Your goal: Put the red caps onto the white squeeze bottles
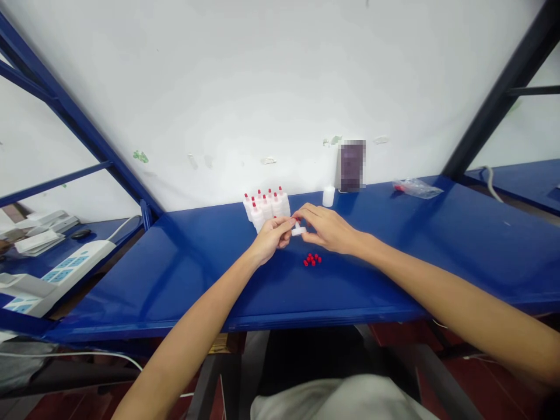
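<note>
My left hand [273, 238] is closed, thumb and fingertips pinching near a small red cap [296, 219]. That cap sits at the tip of a white nozzle lid [298, 231], whose round base points down. From the other side my right hand [330, 228] curls around the same nozzle lid, fingers over its top and thumb beside its base. Fingertips partly hide the red cap. Behind my left hand stands a cluster of white squeeze bottles [257, 217] with red-tipped nozzles. Several loose red caps [312, 260] lie on the blue table [210, 256] just below my hands.
A white bottle [328, 196] without a nozzle stands near the wall, beside a blurred dark rectangular object [352, 166]. Farther right lies a clear plastic bag [417, 188] with something red inside. A power strip [65, 274] is at the left, beyond the blue frame [87, 122].
</note>
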`<state>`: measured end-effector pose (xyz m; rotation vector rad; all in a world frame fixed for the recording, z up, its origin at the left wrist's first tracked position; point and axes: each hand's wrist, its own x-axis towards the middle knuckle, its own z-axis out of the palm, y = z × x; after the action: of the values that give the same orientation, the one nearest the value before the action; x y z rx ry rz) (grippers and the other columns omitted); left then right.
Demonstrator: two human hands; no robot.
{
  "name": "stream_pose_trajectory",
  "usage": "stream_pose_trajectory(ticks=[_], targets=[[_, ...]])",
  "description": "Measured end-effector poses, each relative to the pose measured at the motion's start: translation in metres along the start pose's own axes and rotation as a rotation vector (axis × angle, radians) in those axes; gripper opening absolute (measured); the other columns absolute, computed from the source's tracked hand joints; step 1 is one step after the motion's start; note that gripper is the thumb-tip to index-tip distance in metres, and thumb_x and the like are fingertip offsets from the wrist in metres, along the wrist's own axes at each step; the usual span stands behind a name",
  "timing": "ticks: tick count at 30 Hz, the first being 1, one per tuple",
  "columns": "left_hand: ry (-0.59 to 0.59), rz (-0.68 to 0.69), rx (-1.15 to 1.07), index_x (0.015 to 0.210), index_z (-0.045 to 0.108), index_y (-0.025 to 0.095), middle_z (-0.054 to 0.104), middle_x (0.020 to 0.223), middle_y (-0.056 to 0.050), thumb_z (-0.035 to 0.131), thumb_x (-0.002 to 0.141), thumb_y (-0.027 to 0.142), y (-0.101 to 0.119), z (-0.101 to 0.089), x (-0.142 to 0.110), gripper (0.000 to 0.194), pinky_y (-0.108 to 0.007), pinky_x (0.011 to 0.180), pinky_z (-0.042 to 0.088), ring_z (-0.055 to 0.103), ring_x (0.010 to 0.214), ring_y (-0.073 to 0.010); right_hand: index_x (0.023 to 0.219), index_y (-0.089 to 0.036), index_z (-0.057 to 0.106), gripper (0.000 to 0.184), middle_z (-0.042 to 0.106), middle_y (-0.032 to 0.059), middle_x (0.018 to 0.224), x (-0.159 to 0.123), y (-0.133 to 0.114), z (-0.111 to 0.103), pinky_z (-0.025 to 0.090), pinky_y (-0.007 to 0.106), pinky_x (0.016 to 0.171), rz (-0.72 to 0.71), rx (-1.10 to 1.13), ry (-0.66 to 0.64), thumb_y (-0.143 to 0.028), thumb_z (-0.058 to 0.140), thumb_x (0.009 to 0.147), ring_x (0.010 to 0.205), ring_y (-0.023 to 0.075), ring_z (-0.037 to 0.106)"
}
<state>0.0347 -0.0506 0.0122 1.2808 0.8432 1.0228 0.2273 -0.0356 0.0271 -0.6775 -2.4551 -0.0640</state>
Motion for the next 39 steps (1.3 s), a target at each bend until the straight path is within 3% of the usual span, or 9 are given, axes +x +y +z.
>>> stream_pose_trajectory(ticks=[5, 8, 10, 12, 17, 24, 29, 34, 39], targets=[[0.084, 0.090, 0.083, 0.087, 0.062, 0.015, 0.032, 0.047, 0.010, 0.071, 0.075, 0.050, 0.003, -0.001, 0.001, 0.038, -0.019, 0.041, 0.015, 0.023, 0.038, -0.0027, 0.126, -0.019, 0.052, 0.036, 0.065, 0.0072, 0.100, -0.001, 0.002, -0.002, 0.044, 0.034, 0.074, 0.010, 0.006, 0.004, -0.028, 0.057, 0.091, 0.080, 0.0207, 0.060], [0.351, 0.323, 0.335, 0.087, 0.063, 0.017, 0.043, 0.048, 0.008, 0.067, 0.079, 0.045, 0.011, -0.007, -0.001, 0.030, -0.020, 0.044, 0.025, 0.034, 0.041, -0.0052, 0.137, -0.018, 0.047, 0.047, 0.068, 0.0051, 0.090, -0.001, 0.007, -0.005, 0.042, 0.035, 0.076, 0.083, -0.025, 0.019, -0.038, 0.053, 0.094, 0.078, 0.0214, 0.060], [0.539, 0.452, 0.556, 0.089, 0.065, 0.018, 0.053, 0.053, 0.005, 0.065, 0.081, 0.041, 0.017, -0.012, -0.004, 0.024, -0.020, 0.049, 0.034, 0.045, 0.046, -0.0073, 0.125, -0.017, 0.059, 0.036, 0.068, 0.0053, 0.081, -0.001, 0.015, -0.007, 0.040, 0.035, 0.075, 0.147, -0.103, 0.041, -0.036, 0.049, 0.096, 0.075, 0.0222, 0.060], [0.625, 0.479, 0.735, 0.092, 0.066, 0.019, 0.060, 0.058, 0.003, 0.063, 0.083, 0.038, 0.019, -0.015, -0.006, 0.021, -0.021, 0.054, 0.039, 0.053, 0.050, -0.0092, 0.105, -0.017, 0.069, 0.028, 0.068, 0.0061, 0.074, -0.002, 0.024, -0.009, 0.037, 0.036, 0.075, 0.209, -0.180, 0.067, -0.031, 0.047, 0.095, 0.075, 0.0229, 0.060], [0.512, 0.360, 0.998, 0.099, 0.068, 0.020, 0.066, 0.061, 0.001, 0.056, 0.090, 0.038, 0.013, -0.018, -0.006, 0.024, -0.023, 0.063, 0.043, 0.062, 0.056, -0.0136, 0.086, -0.017, 0.073, 0.026, 0.066, 0.0031, 0.061, -0.005, 0.044, -0.013, 0.036, 0.037, 0.078, 0.402, -0.213, 0.089, -0.028, 0.049, 0.090, 0.060, 0.0185, 0.058], [0.546, 0.241, 1.388, 0.117, 0.068, 0.025, 0.074, 0.077, -0.004, 0.046, 0.097, 0.038, 0.007, -0.019, -0.006, 0.032, -0.028, 0.071, 0.043, 0.069, 0.075, -0.0219, 0.096, -0.016, 0.072, 0.030, 0.072, 0.0072, 0.077, -0.005, 0.045, -0.021, 0.039, 0.029, 0.061, 0.571, -0.173, -0.073, -0.031, 0.048, 0.087, 0.070, 0.0202, 0.064], [0.575, 0.258, 1.340, 0.113, 0.068, 0.025, 0.073, 0.075, -0.003, 0.046, 0.097, 0.040, 0.007, -0.021, -0.004, 0.032, -0.028, 0.071, 0.042, 0.069, 0.074, -0.0215, 0.113, -0.018, 0.069, 0.037, 0.069, 0.0111, 0.113, -0.007, 0.044, -0.018, 0.041, 0.033, 0.069, 0.528, -0.319, -0.210, -0.036, 0.051, 0.084, 0.090, 0.0263, 0.064], [0.586, 0.282, 1.282, 0.112, 0.070, 0.023, 0.072, 0.070, -0.003, 0.047, 0.096, 0.040, 0.006, -0.023, -0.003, 0.033, -0.028, 0.071, 0.043, 0.067, 0.069, -0.0199, 0.109, -0.019, 0.070, 0.033, 0.072, 0.0113, 0.099, -0.007, 0.046, -0.013, 0.040, 0.037, 0.078, 0.495, -0.356, -0.297, -0.031, 0.047, 0.088, 0.095, 0.0280, 0.063], [0.619, 0.261, 1.271, 0.109, 0.072, 0.021, 0.072, 0.071, -0.005, 0.049, 0.094, 0.040, 0.006, -0.023, -0.002, 0.034, -0.028, 0.072, 0.043, 0.067, 0.067, -0.0198, 0.099, -0.020, 0.071, 0.025, 0.073, 0.0089, 0.093, -0.005, 0.043, -0.012, 0.036, 0.035, 0.074, 0.462, -0.317, -0.295, -0.028, 0.050, 0.088, 0.090, 0.0254, 0.063]])
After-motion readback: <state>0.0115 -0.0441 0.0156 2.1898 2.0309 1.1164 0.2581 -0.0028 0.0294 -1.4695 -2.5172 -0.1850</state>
